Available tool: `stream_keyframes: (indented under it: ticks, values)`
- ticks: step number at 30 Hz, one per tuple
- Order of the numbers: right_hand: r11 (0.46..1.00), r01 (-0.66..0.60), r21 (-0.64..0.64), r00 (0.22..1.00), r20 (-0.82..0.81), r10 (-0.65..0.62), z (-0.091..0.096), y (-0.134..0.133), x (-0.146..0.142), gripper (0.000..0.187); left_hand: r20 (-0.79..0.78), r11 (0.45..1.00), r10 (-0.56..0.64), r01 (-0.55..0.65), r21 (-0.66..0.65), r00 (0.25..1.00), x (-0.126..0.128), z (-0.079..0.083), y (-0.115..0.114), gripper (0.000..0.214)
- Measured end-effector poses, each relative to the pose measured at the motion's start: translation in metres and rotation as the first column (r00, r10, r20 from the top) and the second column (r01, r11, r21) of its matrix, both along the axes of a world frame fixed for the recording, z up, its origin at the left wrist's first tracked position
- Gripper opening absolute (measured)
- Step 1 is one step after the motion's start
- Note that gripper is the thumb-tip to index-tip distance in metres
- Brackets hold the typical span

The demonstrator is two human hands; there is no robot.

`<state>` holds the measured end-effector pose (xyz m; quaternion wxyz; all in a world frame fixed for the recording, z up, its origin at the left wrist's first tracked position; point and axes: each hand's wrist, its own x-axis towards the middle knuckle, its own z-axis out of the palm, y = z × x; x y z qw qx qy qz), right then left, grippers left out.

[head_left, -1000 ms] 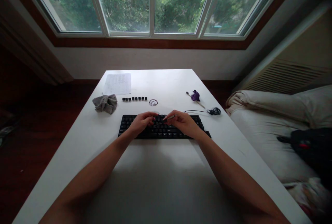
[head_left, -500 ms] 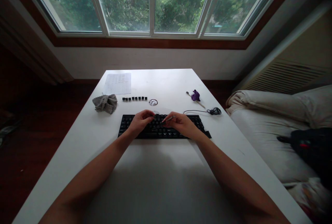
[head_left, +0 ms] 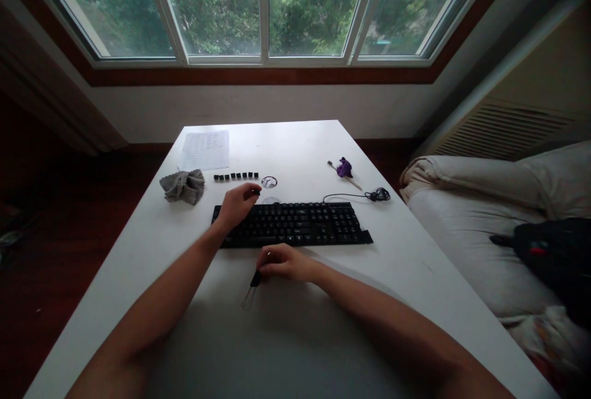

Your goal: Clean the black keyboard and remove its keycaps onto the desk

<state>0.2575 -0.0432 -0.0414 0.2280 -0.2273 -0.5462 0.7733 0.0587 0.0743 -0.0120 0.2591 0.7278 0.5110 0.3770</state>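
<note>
A black keyboard lies across the middle of the white table. My left hand hovers over the keyboard's far left corner, fingers pinched on something too small to make out. It is close to a row of several loose black keycaps and a small round ring. In front of the keyboard, my right hand is closed on the black handle of a thin wire tool, whose tip rests on the table.
A crumpled grey cloth and a printed sheet lie at the far left. A purple-tipped stick and the keyboard's coiled cable are at the far right. A bed with light bedding stands to the right of the table.
Both hands have left the middle of the keyboard. My right hand drew back to the near side and lowered the tool to the table. My left hand moved up and left towards the loose keycaps.
</note>
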Motion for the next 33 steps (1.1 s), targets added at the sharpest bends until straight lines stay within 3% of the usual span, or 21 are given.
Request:
stream_keyframes:
  ticks: [3, 7, 14, 23, 33]
  values:
    - [0.999, 0.026, -0.026, 0.999, -0.019, -0.027, -0.001, 0.003, 0.002, 0.038, -0.082, 0.999, 0.008, -0.004, 0.048, 0.997, -0.002, 0.001, 0.033, 0.026]
    - [0.999, -0.003, 0.053, 1.0, 0.006, 0.002, 0.002, 0.001, 0.007, 0.037, -0.269, 0.995, 0.0, 0.027, 0.097, 0.963, 0.01, 0.005, 0.074, 0.025]
    - [0.993, -0.041, 0.106, 0.999, 0.021, 0.039, 0.008, 0.0, 0.013, 0.04, -0.578, 0.988, -0.029, 0.112, 0.109, 0.816, 0.031, -0.001, 0.124, 0.025]
    - [0.986, -0.051, 0.156, 0.998, 0.045, 0.045, 0.007, 0.002, 0.013, 0.041, -0.609, 0.99, -0.008, 0.091, 0.105, 0.793, 0.029, -0.021, 0.14, 0.03]
    - [0.982, -0.04, 0.182, 0.998, 0.055, 0.031, 0.007, 0.002, 0.013, 0.04, -0.601, 0.995, 0.001, 0.06, 0.081, 0.799, 0.029, -0.023, 0.14, 0.036]
